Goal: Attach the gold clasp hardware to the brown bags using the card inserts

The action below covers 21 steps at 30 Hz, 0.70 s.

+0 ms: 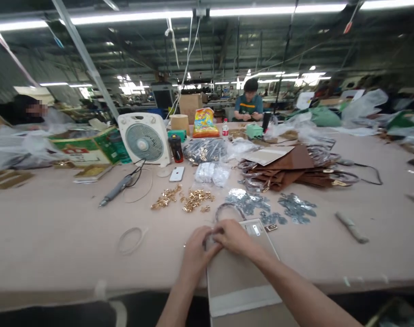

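Note:
A flat grey-beige bag panel [241, 274] lies at the table's front edge and hangs over it. From its far end loops a thin dark handle [229, 205], which looks wrapped in plastic. My left hand [197, 247] is closed at the panel's far left corner, its fingers pinching a dark end of the handle. Pressed against it, my right hand [234, 237] reaches across the panel and closes on the same spot. The fingers hide any small part between them. Right of the hands, a metal plate [256, 230] shows in the panel, beside a small brown tab [271, 228].
Beyond my hands lie gold fittings [196, 200] and silver metal plates [297, 208]. Brown bag pieces [285, 165] are stacked at the back right. A phone [177, 174], a corded electric screwdriver [120, 188] and a fan [144, 138] stand left. A co-worker [249, 102] sits opposite.

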### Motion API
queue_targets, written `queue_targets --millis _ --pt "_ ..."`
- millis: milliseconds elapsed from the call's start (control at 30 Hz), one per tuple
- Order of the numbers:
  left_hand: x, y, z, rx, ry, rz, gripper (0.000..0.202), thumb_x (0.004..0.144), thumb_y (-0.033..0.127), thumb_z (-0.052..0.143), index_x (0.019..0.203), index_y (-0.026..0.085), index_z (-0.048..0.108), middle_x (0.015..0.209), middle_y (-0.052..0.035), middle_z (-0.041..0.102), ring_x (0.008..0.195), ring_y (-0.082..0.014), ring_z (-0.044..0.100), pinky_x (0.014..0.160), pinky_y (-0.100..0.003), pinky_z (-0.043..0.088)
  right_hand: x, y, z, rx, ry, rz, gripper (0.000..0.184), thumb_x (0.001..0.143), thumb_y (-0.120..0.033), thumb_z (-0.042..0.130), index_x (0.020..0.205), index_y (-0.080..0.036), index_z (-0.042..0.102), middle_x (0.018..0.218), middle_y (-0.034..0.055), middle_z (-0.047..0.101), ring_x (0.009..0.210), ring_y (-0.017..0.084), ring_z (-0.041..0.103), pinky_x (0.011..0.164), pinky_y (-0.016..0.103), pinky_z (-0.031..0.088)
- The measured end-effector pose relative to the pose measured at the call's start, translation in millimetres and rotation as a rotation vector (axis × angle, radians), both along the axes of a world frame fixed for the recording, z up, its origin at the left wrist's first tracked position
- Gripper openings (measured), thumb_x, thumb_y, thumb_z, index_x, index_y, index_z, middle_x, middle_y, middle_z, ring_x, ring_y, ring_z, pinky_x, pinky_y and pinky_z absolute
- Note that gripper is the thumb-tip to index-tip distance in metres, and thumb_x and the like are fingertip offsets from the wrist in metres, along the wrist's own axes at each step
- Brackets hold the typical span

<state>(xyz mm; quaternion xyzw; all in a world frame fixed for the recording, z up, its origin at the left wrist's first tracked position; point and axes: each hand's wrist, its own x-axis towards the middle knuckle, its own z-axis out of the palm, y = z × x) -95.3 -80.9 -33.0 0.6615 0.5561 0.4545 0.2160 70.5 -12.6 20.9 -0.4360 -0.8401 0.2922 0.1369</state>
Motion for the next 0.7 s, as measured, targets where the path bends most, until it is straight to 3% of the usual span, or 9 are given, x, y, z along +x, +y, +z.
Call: queue_targets --millis 333,533,700 --pt "3.3 -5.0 4.6 -0.003 0.023 0.011 0.035 0.079 0.026 0.087 0.111 0.023 0.071 0.117 -0.0071 0.071 0.108 -0.0251 0.067 0.094 -0.042 0.058 6.1 -1.9 -8.9 0.0 0.11 0.045 0.021 0.086 -0.015 0.065 0.097 -0.023 0.081 0.091 0.0038 0.078 0.086 0.021 0.069 0.078 0.028 0.045" --pt "2.8 -6.4 4.5 0.001 0.009 0.007 0.035 0.079 0.024 0.086 0.11 0.023 0.071 0.116 -0.0073 0.071 0.109 -0.0251 0.066 0.094 -0.041 0.057 5.8 -7.2 -5.8 0.12 -0.026 0.069 0.02 0.09 -0.014 0.065 0.102 -0.021 0.079 0.099 0.0075 0.073 0.094 0.023 0.067 0.084 0.029 0.045" --pt "1.0 -6.6 3.5 -0.001 0.014 0.003 0.035 0.079 0.022 0.086 0.109 0.023 0.07 0.115 -0.006 0.071 0.109 -0.0245 0.066 0.098 -0.043 0.056 0.3 -8.8 -8.4 0.144 -0.151 0.074 0.021 0.095 -0.016 0.06 0.104 -0.022 0.078 0.099 0.0089 0.069 0.088 0.023 0.067 0.078 0.029 0.044"
